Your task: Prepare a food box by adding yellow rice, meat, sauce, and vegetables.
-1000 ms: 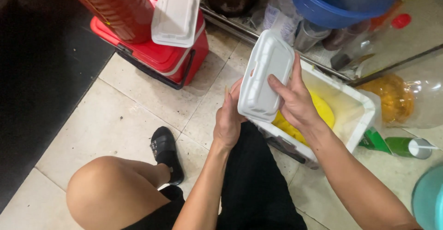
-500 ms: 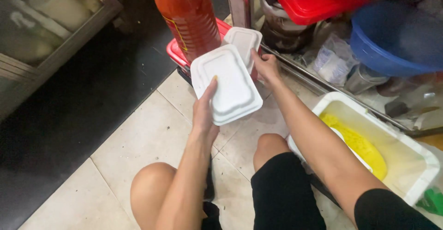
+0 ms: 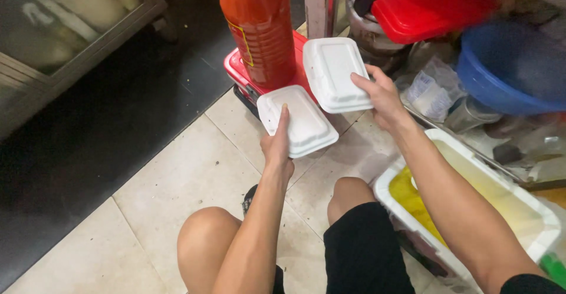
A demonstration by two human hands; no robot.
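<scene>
Above the pale tiled floor (image 3: 177, 176), a crouching person is holding two white foam clamshell boxes, one in each hand. The left hand (image 3: 278, 146) is gripping the lower foam box (image 3: 303, 120) from its near edge, with the index finger lying flat along the lid and the rest of the fingers tucked beneath, so that hand is closed on the box. The right hand (image 3: 382, 96) is pinching the upper foam box (image 3: 336, 73) at its right rim, thumb on top and fingers underneath. Both boxes are shut and tilting slightly; the upper one is overlapping the far corner of the lower one as seen from the head camera, though whether they are touching cannot be told.

Just behind the boxes, a large bottle of red sauce (image 3: 259, 25) is standing upright on a red cooler (image 3: 239, 70). A red lid (image 3: 433, 2) and a blue basin (image 3: 510, 73) are sitting further right among clutter. Beside the person's right knee, a white rectangular tub (image 3: 519, 211) is holding something yellow. Bare knees and black shorts (image 3: 359, 253) are filling the bottom of the view.
</scene>
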